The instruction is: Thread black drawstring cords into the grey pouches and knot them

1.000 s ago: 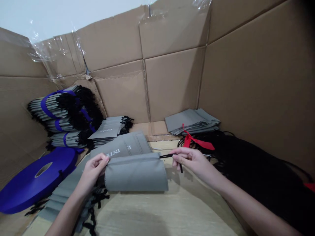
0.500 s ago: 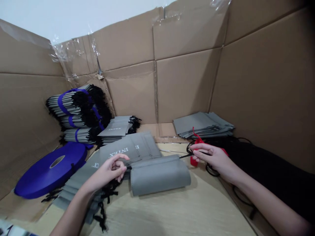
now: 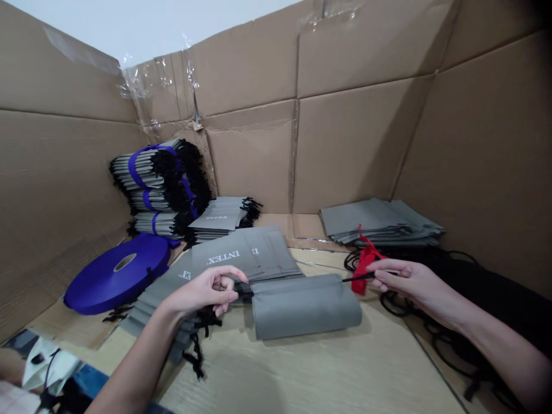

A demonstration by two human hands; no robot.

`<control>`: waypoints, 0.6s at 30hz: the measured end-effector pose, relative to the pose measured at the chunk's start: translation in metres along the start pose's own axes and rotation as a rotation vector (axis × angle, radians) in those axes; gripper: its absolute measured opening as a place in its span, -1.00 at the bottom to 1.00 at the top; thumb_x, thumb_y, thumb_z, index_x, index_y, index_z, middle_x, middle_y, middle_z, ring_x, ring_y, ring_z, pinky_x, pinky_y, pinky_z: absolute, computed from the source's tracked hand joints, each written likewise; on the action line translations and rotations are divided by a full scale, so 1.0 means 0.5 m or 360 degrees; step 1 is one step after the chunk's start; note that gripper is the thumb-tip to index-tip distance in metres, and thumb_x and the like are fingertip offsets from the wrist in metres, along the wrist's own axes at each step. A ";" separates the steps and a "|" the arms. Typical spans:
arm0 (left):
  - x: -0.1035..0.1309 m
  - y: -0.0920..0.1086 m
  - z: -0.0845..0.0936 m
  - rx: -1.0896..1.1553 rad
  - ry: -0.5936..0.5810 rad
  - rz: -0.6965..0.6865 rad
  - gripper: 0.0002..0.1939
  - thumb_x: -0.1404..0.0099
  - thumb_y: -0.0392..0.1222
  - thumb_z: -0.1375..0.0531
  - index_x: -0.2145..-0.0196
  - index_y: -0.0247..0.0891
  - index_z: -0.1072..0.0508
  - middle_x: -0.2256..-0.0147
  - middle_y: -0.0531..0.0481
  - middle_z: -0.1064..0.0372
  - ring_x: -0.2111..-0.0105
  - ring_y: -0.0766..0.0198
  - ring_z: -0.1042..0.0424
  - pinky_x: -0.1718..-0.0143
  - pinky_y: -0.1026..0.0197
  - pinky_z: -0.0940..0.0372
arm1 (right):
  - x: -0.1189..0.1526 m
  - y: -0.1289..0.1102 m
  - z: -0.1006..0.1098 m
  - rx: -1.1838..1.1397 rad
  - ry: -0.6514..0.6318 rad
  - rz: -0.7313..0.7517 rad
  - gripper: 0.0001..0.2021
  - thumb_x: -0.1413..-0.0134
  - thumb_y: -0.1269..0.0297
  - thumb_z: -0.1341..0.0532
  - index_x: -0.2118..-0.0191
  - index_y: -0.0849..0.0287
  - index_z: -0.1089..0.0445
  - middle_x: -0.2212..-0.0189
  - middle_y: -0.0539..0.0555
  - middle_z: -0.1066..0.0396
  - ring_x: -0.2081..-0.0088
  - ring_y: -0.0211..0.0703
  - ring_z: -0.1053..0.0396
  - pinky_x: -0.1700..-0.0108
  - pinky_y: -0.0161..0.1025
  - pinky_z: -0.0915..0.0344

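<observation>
A grey fabric drawstring pouch [image 3: 306, 310] lies folded over on the table in front of me, with black cord out of both ends of its top hem. My left hand [image 3: 215, 290] is closed, thumb and fingers pinching the black cord [image 3: 245, 292] at the pouch's left end. To the right, the fingers of my right hand [image 3: 407, 282] pinch the black cord [image 3: 357, 277] from the other end, which runs straight. Just behind those fingertips is a red ribbon-like piece [image 3: 364, 267]. Grey pouches printed INTEX [image 3: 241, 247] lie fanned out behind the folded one.
A blue strap roll [image 3: 99, 282] lies at left, before stacked pouch bundles [image 3: 150, 172] tied with blue strap. More pouches [image 3: 219, 217] and plain grey pieces [image 3: 379, 221] sit along the cardboard wall [image 3: 345, 144]. A black cord heap [image 3: 478, 287] lies at right. Part of a person shows lower left.
The camera has turned left, so everything sits farther right. Both hands are slightly farther from the pouch's ends, and more black cord shows at each side.
</observation>
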State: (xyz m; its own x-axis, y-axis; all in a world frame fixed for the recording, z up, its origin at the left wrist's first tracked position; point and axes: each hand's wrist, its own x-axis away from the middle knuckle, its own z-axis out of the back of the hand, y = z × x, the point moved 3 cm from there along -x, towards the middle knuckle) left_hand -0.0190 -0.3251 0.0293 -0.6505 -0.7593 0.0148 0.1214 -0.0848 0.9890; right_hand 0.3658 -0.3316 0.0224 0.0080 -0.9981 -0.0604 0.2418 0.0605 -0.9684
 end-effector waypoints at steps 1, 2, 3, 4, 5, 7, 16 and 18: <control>0.001 0.000 0.000 0.0018 -0.0019 0.0012 -0.64 -0.12 -0.16 -0.24 0.13 -0.27 -0.31 0.63 0.23 -0.06 0.70 0.47 -0.21 0.67 0.43 -0.11 | -0.002 0.002 0.004 0.0029 0.0000 -0.0005 -0.69 0.20 0.03 -0.33 0.35 0.15 -0.50 0.61 0.07 -0.35 0.55 -0.20 -0.24 0.54 -0.28 -0.09; 0.002 0.000 0.001 0.0036 -0.0030 0.0023 -0.63 -0.12 -0.18 -0.24 0.11 -0.26 -0.29 0.62 0.23 -0.05 0.70 0.47 -0.22 0.67 0.43 -0.12 | -0.003 0.003 0.007 0.0050 0.0003 -0.0008 -0.69 0.20 0.03 -0.33 0.35 0.14 -0.51 0.60 0.09 -0.37 0.54 -0.17 -0.25 0.54 -0.27 -0.09; 0.003 0.000 0.001 0.0050 -0.0041 0.0034 -0.61 -0.12 -0.20 -0.24 0.09 -0.23 -0.28 0.62 0.24 -0.04 0.70 0.47 -0.23 0.66 0.44 -0.13 | -0.004 0.004 0.010 0.0061 0.0011 -0.0013 -0.68 0.22 0.02 -0.34 0.35 0.13 -0.51 0.60 0.11 -0.38 0.53 -0.15 -0.26 0.53 -0.25 -0.11; 0.005 0.000 0.002 0.0055 -0.0052 0.0045 -0.60 -0.12 -0.21 -0.24 0.08 -0.22 -0.27 0.61 0.24 -0.04 0.70 0.47 -0.25 0.66 0.44 -0.15 | -0.005 0.004 0.013 0.0066 0.0025 -0.0017 -0.68 0.25 0.02 -0.35 0.36 0.13 -0.52 0.59 0.13 -0.39 0.52 -0.13 -0.27 0.51 -0.24 -0.13; 0.006 0.001 0.003 0.0047 -0.0062 0.0056 -0.60 -0.12 -0.22 -0.24 0.07 -0.21 -0.27 0.61 0.24 -0.04 0.69 0.47 -0.25 0.65 0.44 -0.17 | -0.006 0.004 0.016 0.0070 0.0045 -0.0021 -0.67 0.29 0.02 -0.36 0.38 0.12 -0.52 0.58 0.14 -0.40 0.51 -0.12 -0.29 0.50 -0.23 -0.15; 0.010 0.003 0.004 0.0022 -0.0086 0.0083 -0.59 -0.12 -0.22 -0.24 0.06 -0.22 -0.28 0.60 0.23 -0.07 0.68 0.47 -0.27 0.63 0.43 -0.20 | -0.006 0.004 0.019 0.0082 0.0087 -0.0034 -0.67 0.34 0.02 -0.38 0.41 0.12 -0.53 0.59 0.15 -0.41 0.51 -0.11 -0.29 0.48 -0.23 -0.17; 0.018 0.007 0.013 -0.0045 -0.0192 0.0111 -0.50 -0.12 -0.15 -0.27 -0.02 -0.24 -0.29 0.61 0.19 -0.11 0.64 0.40 -0.32 0.62 0.39 -0.24 | -0.011 0.010 0.026 0.0218 0.0080 -0.0024 -0.60 0.34 -0.04 -0.35 0.39 0.18 -0.48 0.60 0.06 -0.41 0.53 -0.21 -0.30 0.52 -0.37 -0.21; 0.018 0.006 0.016 -0.0067 -0.0210 0.0122 -0.51 -0.12 -0.14 -0.27 -0.01 -0.25 -0.31 0.62 0.20 -0.10 0.64 0.40 -0.33 0.63 0.41 -0.21 | -0.010 0.007 0.030 0.0311 0.0175 -0.0003 -0.57 0.40 -0.07 -0.35 0.43 0.20 -0.48 0.57 0.09 -0.44 0.51 -0.17 -0.34 0.50 -0.35 -0.25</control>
State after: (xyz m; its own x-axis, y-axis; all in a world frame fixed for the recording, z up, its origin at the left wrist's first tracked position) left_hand -0.0303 -0.3272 0.0336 -0.7307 -0.6735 0.1119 0.2039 -0.0588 0.9772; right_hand 0.3812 -0.3267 0.0230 -0.0956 -0.9909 -0.0949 0.4252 0.0455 -0.9039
